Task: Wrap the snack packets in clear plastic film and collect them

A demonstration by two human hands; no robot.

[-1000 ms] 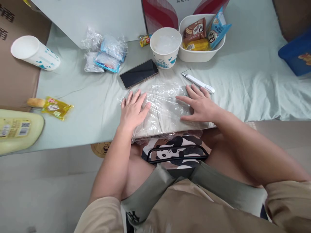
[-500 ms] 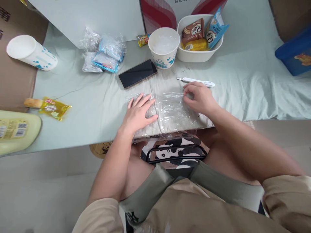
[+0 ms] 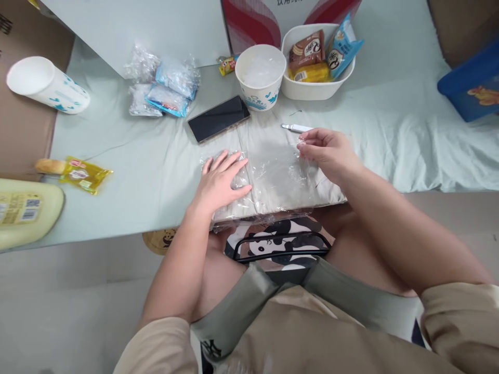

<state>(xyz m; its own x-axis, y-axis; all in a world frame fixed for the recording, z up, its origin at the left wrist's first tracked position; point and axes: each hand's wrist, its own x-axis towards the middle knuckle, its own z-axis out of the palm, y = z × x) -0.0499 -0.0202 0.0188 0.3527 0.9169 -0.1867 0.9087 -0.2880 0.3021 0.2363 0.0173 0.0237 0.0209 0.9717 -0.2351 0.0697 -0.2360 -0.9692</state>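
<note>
A clear plastic sheet (image 3: 278,174) lies wrinkled on the cloth-covered table, and its near part droops over the front edge. My left hand (image 3: 222,182) rests flat on the sheet's left side, fingers spread. At the far right corner, my right hand (image 3: 329,153) pinches the sheet between thumb and fingers, a little off the cloth. Just behind that hand lies a slim white-handled tool with a metal tip (image 3: 294,128), partly covered by the fingers; its exact kind is unclear. A black phone (image 3: 219,119) lies beyond my left hand.
Behind stand a paper cup (image 3: 257,98) and a white tub (image 3: 312,92) of packaged snacks. Wrapped packets (image 3: 167,98) lie back left, near a tipped paper cup (image 3: 66,93). A wrapped bread stick (image 3: 83,174) and a yellow bottle (image 3: 42,208) lie left. A blue container (image 3: 468,88) is right.
My right hand has shifted slightly right, lifting and pulling the sheet's corner, and now covers more of the white tool. My left hand stays in place on the sheet.
</note>
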